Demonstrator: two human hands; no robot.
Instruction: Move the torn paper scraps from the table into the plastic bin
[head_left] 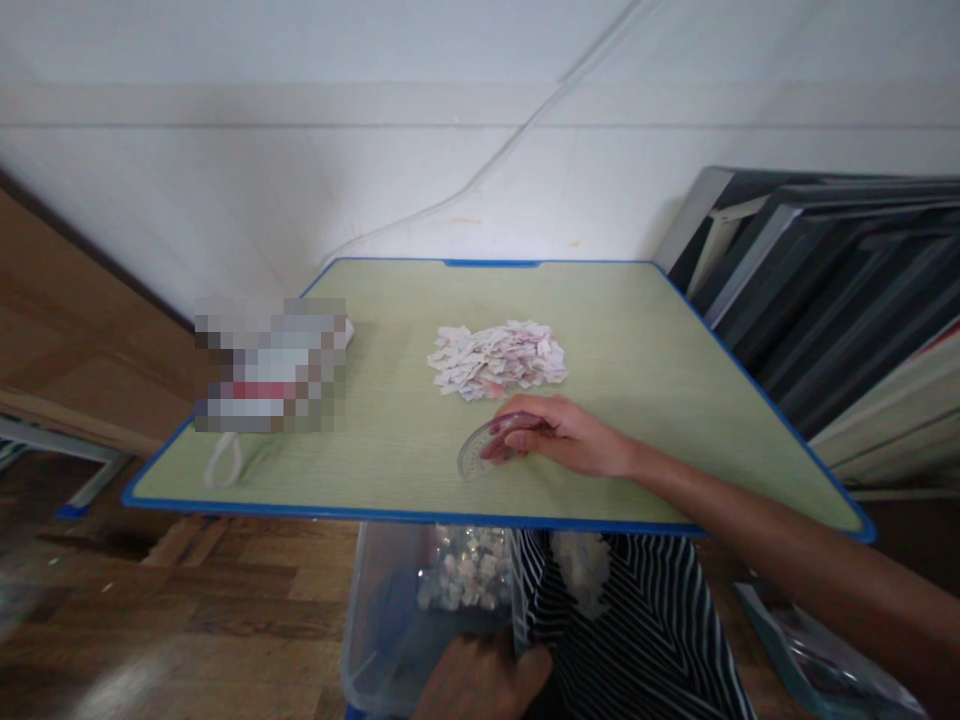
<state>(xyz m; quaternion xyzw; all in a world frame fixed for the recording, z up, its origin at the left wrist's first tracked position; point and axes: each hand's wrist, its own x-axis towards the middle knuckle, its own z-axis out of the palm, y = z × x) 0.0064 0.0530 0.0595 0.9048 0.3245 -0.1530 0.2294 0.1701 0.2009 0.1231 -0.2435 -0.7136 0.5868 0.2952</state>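
Observation:
My right hand (555,432) is closed over the tabletop, its thumb and fingers pinching a clear, curved plastic piece (474,455). This piece has small marks along its rim and a purplish-red part by the fingers; its exact kind is not plain. Just beyond the hand lies a loose heap of small white and pinkish paper pieces (495,360). Below the table's front edge, my left hand (487,680) is curled beside a clear plastic bin (360,630) and striped cloth (645,640). What its fingers hold, if anything, is hidden.
The pale green table (390,460) has a blue edge. On its left lies a blurred-out package (277,370) with a white loop (223,462). Inside the bin is a clear bag of small pale pieces (465,570). Dark panels (817,240) lean at the right.

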